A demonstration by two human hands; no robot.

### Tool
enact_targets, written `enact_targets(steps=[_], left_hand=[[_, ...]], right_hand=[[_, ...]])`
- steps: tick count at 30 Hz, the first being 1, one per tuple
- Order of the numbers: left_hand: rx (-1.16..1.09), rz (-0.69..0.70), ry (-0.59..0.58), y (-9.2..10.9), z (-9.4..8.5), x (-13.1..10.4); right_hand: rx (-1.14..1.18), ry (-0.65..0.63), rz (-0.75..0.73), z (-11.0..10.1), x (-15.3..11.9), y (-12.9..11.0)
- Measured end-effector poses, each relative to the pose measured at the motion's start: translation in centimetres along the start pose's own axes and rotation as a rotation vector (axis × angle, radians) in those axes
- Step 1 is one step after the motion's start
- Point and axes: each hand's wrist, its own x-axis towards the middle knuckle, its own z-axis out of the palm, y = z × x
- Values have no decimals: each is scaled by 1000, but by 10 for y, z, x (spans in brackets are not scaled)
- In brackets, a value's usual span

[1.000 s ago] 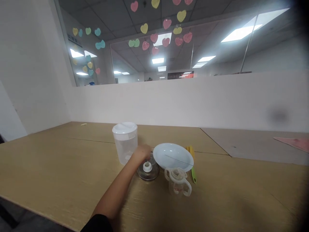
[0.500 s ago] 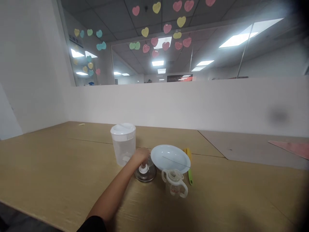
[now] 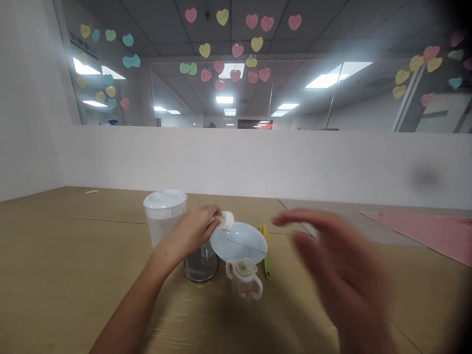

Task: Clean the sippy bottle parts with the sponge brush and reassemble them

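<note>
My left hand (image 3: 197, 226) is closed on a small clear bottle with a white cap (image 3: 226, 221), tilted with its cap to the right, above the left edge of a pale blue oval bowl (image 3: 239, 241). Below it a clear glass vessel with a dark base (image 3: 201, 265) stands on the table. My right hand (image 3: 332, 260) is blurred, raised at the right with thumb and fingers apart and nothing between them. A clear cup with two white handles (image 3: 244, 280) stands in front of the bowl.
A white-lidded pitcher (image 3: 165, 211) is behind my left forearm. A yellow and green brush (image 3: 266, 255) lies right of the bowl. On the wooden table (image 3: 73, 270) a pink cloth (image 3: 427, 228) lies at the far right.
My left hand has risen from the glass vessel with the small bottle, now tilted. My right hand has come into view. The camera view has turned to the right.
</note>
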Motion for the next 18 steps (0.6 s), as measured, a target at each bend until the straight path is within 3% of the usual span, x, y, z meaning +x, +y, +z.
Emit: enact_targets(steps=[3, 7, 13, 18], left_hand=[[-53, 50, 68, 10, 0, -3], [-103, 67, 93, 14, -3, -7], [-474, 142, 21, 9, -11, -5], [-662, 120, -23, 1, -10, -1]], right_hand=[[-12, -58, 78, 24, 14, 5], [101, -261, 138, 48, 25, 26], [428, -301, 296, 43, 24, 40], [602, -273, 408, 40, 21, 42]])
